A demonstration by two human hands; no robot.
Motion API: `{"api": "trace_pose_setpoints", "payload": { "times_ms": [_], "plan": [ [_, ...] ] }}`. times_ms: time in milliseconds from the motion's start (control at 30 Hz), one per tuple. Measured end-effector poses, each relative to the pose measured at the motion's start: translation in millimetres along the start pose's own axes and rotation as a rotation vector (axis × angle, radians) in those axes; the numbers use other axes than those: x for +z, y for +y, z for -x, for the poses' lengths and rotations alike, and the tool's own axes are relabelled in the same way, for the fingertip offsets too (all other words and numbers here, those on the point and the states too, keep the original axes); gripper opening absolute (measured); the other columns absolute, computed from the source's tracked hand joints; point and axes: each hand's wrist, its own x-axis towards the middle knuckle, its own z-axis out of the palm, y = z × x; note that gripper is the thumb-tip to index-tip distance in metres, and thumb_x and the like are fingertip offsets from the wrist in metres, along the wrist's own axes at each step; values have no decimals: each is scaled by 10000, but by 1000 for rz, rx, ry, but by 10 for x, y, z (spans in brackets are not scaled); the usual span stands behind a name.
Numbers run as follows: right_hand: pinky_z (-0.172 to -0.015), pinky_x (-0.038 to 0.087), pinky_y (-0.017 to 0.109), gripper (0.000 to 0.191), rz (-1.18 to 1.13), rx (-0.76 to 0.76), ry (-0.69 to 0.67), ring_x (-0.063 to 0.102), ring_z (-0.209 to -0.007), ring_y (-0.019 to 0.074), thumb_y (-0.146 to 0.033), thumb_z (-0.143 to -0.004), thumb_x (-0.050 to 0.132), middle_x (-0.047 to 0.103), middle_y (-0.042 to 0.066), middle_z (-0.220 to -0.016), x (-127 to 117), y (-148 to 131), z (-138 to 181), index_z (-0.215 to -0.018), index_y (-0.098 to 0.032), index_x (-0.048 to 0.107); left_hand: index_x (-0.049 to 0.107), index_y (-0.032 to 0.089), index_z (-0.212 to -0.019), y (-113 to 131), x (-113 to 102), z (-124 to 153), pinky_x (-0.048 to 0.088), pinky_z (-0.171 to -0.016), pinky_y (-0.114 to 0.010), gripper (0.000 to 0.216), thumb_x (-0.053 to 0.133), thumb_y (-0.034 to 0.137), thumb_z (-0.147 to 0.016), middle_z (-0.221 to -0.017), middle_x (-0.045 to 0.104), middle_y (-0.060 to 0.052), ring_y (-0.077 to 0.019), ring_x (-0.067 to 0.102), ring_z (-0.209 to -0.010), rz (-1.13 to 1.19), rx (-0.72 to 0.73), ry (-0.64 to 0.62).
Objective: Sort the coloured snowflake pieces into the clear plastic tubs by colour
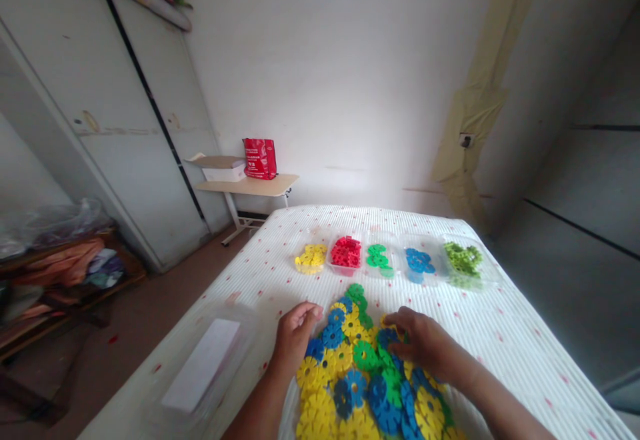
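Note:
A large heap of flower-shaped plastic discs (342, 356) in yellow, blue and green lies on the near part of the table. My left hand (296, 331) is at the heap's left edge, its fingers curled together; whatever they may hold cannot be made out. Over the heap's right side, my right hand (423, 341) reaches down with thumb and bent fingers apart. Its fingertips touch or nearly touch blue and yellow discs. Beyond the heap stand clear tubs with yellow discs (313, 255), red pieces (345, 252), green discs (377, 255), blue discs (419, 261) and light-green pieces (463, 259).
On the left of the table (270, 240), covered in white ribbed cloth with red marks, lies a clear plastic lid or tray with a white rectangle (203, 365). A small side table (250, 187) with a red bag (260, 159) and a box (223, 169) stands behind.

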Motion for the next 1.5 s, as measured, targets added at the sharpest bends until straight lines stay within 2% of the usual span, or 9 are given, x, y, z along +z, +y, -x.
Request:
{"api": "trace_pose_setpoints", "payload": {
  "times_ms": [200, 300, 400, 500, 700, 933, 1167, 1400, 1500],
  "plan": [
    [-700, 404, 251, 321, -27, -26, 20, 574, -792, 169, -219, -679, 599, 592, 41, -908, 83, 0, -11, -999, -204, 624, 670, 158, -801, -29, -26, -5, 469, -735, -267, 254, 555, 381, -756, -781, 669, -57, -191, 612, -790, -64, 95, -67],
    [-633, 389, 223, 205, -141, -79, 52, 540, -720, 138, -187, -684, 565, 597, 9, -810, 65, 21, -40, -881, -190, 620, 671, 170, -823, 23, -36, 8, 464, -773, -283, 224, 556, 347, -749, -813, 647, -56, -188, 599, -812, -131, 179, -140],
    [-564, 364, 211, 81, -302, -66, 107, 493, -636, 116, -218, -724, 521, 562, -19, -669, -63, 130, -65, -752, -183, 588, 677, 191, -859, 73, -35, 39, 458, -814, -311, 204, 587, 298, -710, -869, 628, -58, -202, 589, -868, -222, 247, -201],
    [-547, 363, 223, 83, -408, 33, 162, 478, -598, 113, -247, -684, 547, 555, -25, -635, -264, 341, -42, -732, -185, 572, 684, 217, -884, 82, -31, 69, 451, -857, -348, 228, 620, 280, -675, -911, 617, -58, -222, 576, -919, -319, 291, -240],
    [-466, 325, 195, 214, -556, 131, -44, 441, -523, 81, -191, -616, 563, 521, -39, -607, -421, 611, 82, -822, -164, 612, 674, 220, -941, 43, -24, 68, 460, -865, -373, 290, 626, 260, -658, -936, 607, -65, -232, 576, -939, -372, 258, -275],
    [-458, 353, 181, 357, -373, 201, -120, 491, -523, 87, -88, -548, 520, 540, -30, -631, -182, 602, 5, -871, -162, 653, 677, 215, -935, 41, -33, 69, 455, -876, -374, 305, 630, 233, -634, -942, 605, -64, -229, 577, -941, -388, 237, -285],
    [-555, 340, 196, 251, -76, 141, -81, 545, -703, 138, -107, -533, 576, 625, -20, -728, -121, 572, -32, -757, -188, 657, 670, 216, -945, 62, -39, 66, 471, -836, -363, 318, 621, 235, -631, -936, 605, -51, -217, 576, -912, -389, 223, -293],
    [-554, 324, 203, 128, -169, 152, 44, 472, -662, 118, -112, -558, 578, 547, -22, -677, -275, 580, -17, -670, -170, 560, 682, 223, -941, 72, -37, 62, 470, -856, -380, 318, 615, 248, -632, -924, 616, -48, -223, 586, -914, -381, 225, -289],
    [-559, 343, 203, 261, -300, 106, 5, 470, -645, 114, -101, -567, 569, 523, -37, -665, -424, 619, 72, -818, -174, 584, 687, 225, -934, 66, -40, 50, 461, -880, -394, 309, 620, 263, -634, -918, 623, -48, -228, 585, -926, -388, 235, -289]
  ]
}}
